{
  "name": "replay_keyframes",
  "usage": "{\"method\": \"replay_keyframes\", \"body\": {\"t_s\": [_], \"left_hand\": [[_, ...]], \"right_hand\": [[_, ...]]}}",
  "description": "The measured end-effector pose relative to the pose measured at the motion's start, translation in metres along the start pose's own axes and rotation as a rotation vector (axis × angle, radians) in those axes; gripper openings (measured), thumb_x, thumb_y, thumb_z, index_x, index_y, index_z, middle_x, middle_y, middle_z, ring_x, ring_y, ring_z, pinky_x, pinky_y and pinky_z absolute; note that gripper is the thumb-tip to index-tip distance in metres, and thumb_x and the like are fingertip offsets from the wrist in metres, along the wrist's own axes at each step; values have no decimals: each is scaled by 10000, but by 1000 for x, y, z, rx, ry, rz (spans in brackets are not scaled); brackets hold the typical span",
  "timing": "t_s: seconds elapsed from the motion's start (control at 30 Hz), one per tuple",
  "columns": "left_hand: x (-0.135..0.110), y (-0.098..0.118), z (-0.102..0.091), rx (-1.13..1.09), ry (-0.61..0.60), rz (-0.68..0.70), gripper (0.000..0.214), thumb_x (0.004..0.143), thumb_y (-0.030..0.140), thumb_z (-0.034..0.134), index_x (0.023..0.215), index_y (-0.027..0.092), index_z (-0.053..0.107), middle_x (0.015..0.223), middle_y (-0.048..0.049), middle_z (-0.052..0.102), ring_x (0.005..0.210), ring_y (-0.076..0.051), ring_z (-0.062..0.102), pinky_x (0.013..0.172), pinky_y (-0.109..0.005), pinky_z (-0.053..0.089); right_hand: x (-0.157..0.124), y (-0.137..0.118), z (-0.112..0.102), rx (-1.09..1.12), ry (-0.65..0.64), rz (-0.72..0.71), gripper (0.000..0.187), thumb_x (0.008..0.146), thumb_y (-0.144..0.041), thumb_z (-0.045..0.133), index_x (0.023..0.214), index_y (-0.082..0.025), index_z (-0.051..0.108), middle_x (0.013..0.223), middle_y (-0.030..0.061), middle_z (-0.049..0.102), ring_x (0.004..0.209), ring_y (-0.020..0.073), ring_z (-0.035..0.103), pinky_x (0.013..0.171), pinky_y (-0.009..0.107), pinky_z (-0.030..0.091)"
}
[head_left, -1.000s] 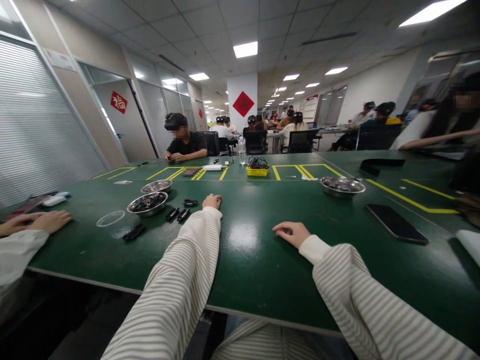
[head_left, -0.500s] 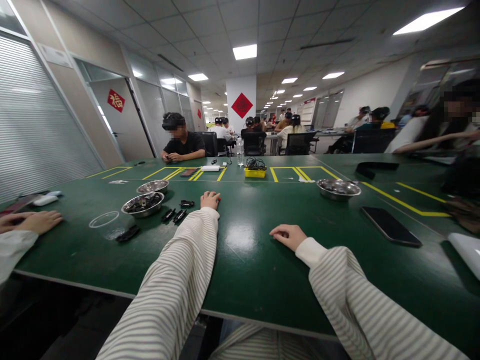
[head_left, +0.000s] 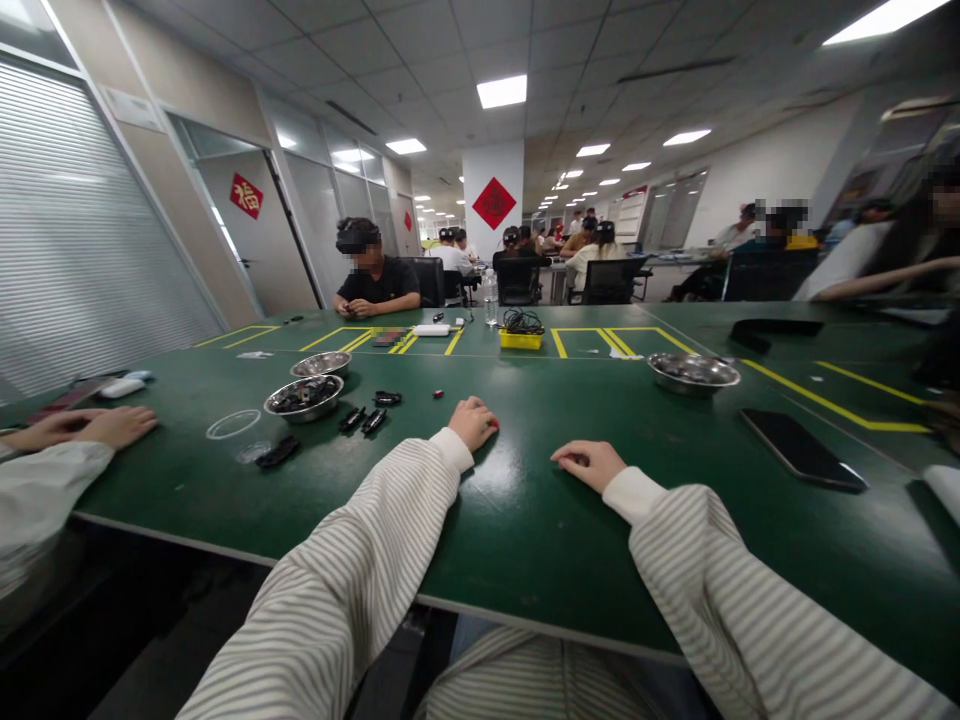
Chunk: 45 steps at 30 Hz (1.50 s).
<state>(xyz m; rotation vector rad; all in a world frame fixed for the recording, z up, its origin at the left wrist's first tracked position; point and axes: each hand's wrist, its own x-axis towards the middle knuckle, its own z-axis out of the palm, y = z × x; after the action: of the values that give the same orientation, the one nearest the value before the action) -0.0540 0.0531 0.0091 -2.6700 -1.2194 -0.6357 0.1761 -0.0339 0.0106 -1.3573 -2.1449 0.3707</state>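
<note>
My left hand (head_left: 472, 422) is over the middle of the green table (head_left: 525, 560). Its fingers are closed, with a small red piece (head_left: 494, 426) showing at their tips. To the left of that hand lies another small dark red piece (head_left: 438, 394). My right hand (head_left: 591, 464) rests on the tabletop, loosely bent, and I see nothing in it. Several black plastic parts (head_left: 373, 421) lie left of my left hand, beside a metal bowl (head_left: 306, 412) of dark parts. A second metal bowl (head_left: 321, 360) stands just behind it.
A clear plastic cup (head_left: 251, 450) and a black part (head_left: 277, 452) lie at the left, near another person's hands (head_left: 112, 427). At the right are a metal bowl (head_left: 694, 388) and a phone (head_left: 802, 448). A yellow box of cables (head_left: 520, 341) stands further back. Someone sits across the table.
My left hand has moved right and nearer to me, with the red at its fingertips. The small dark red piece now shows where that hand was. The view has shifted slightly.
</note>
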Motion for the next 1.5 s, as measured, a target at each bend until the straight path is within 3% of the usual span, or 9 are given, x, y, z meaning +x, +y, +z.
{"method": "replay_keyframes", "body": {"t_s": [0.2,0.33,0.43,0.57,0.63,0.7,0.93,1.27,1.5], "left_hand": [[-3,70,4,-238,-44,211,130,694,290,493,773,222,570,770,-7,574,841,-159,396,730,-294,303],[1,85,5,-322,-89,310,181,684,332,500,828,238,555,748,8,567,819,-144,408,726,-276,311],[7,58,3,-252,-17,169,219,689,325,490,883,239,541,821,-7,550,852,-158,399,746,-293,309],[10,-14,1,-28,186,-346,276,683,199,487,958,214,503,971,-53,481,966,-205,334,803,-335,285],[7,-46,2,24,186,-616,274,698,153,454,967,189,492,974,-74,466,950,-205,347,779,-323,309],[4,-66,3,32,159,-676,246,701,138,446,939,150,505,955,-104,463,917,-216,369,745,-329,328],[5,-49,9,-55,11,-383,134,671,226,518,800,192,535,803,-23,490,783,-137,431,742,-267,347],[2,47,13,-332,-99,166,70,685,213,473,732,175,510,711,3,492,699,-104,447,655,-216,365],[-5,80,12,-391,-112,201,175,673,252,506,830,174,507,742,-3,527,719,-114,454,657,-221,366]], "right_hand": [[2,8,0,20,150,77,206,649,-220,450,763,-175,615,631,6,619,534,102,527,553,214,419],[3,12,0,29,203,98,213,647,-205,440,775,-173,607,648,10,619,565,111,539,583,228,426],[2,10,-3,37,177,81,219,666,-200,413,766,-180,607,663,8,617,574,111,538,585,232,422],[-1,6,-6,26,45,-30,203,661,-262,462,769,-177,612,718,23,600,570,105,508,568,230,410],[-2,5,-5,8,-20,-98,226,621,-300,525,787,-174,611,749,32,588,563,98,487,569,230,407],[-2,5,-4,-3,-55,-138,233,591,-317,561,768,-176,617,770,40,579,580,99,482,575,227,407],[-1,5,-1,-18,-20,-133,178,614,-302,541,704,-171,621,674,25,582,539,86,485,548,210,396],[-1,1,-1,-52,77,-83,201,638,-273,508,752,-158,628,630,28,549,484,74,456,488,192,388],[0,2,2,-87,-10,-123,235,607,-189,513,830,-151,575,579,-6,524,471,71,430,490,190,380]]}}
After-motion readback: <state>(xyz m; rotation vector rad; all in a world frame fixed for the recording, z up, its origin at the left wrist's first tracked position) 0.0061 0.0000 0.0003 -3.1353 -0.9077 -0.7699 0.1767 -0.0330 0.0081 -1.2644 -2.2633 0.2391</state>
